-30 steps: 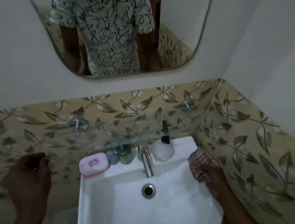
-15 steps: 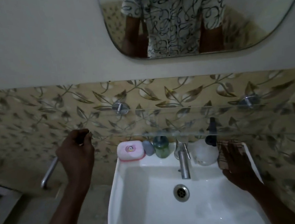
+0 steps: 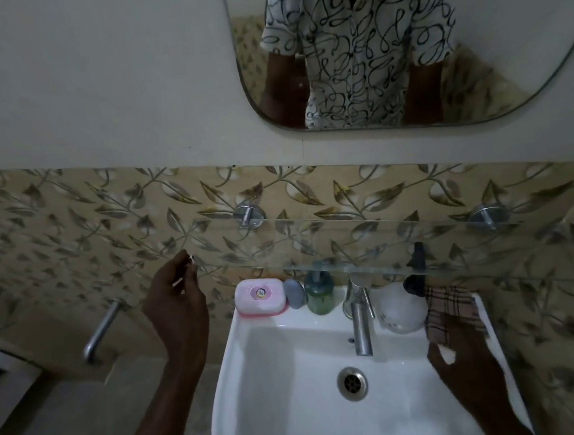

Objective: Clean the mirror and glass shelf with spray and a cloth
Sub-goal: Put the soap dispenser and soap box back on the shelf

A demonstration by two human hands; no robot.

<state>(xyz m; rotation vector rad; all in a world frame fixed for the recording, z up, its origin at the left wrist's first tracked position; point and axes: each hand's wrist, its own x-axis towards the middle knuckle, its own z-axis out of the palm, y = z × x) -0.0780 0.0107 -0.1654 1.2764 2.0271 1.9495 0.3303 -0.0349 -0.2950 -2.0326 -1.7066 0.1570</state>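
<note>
The mirror (image 3: 512,38) hangs at the upper right and reflects a person in a patterned shirt. Below it the glass shelf (image 3: 360,246) sits on two chrome mounts. A white spray bottle (image 3: 400,306) with a black trigger stands on the sink's back ledge under the shelf. Just right of the bottle, the checked cloth (image 3: 449,306) lies on the sink's right rim. My right hand (image 3: 467,371) is stretched flat over the cloth's near edge, blurred. At the shelf's left end, my left hand (image 3: 175,305) pinches a small thin white stick (image 3: 183,270).
The white sink (image 3: 277,372) has a chrome tap (image 3: 361,324) at the middle. A pink soap box (image 3: 260,295), a grey soap (image 3: 293,293) and a green dispenser (image 3: 319,293) line the back ledge. A chrome wall bar (image 3: 99,331) sticks out at the left.
The view has swung left, so sink and mirror sit further right. My left hand rose toward the shelf's left end. My right hand set the cloth on the rim and drew back slightly.
</note>
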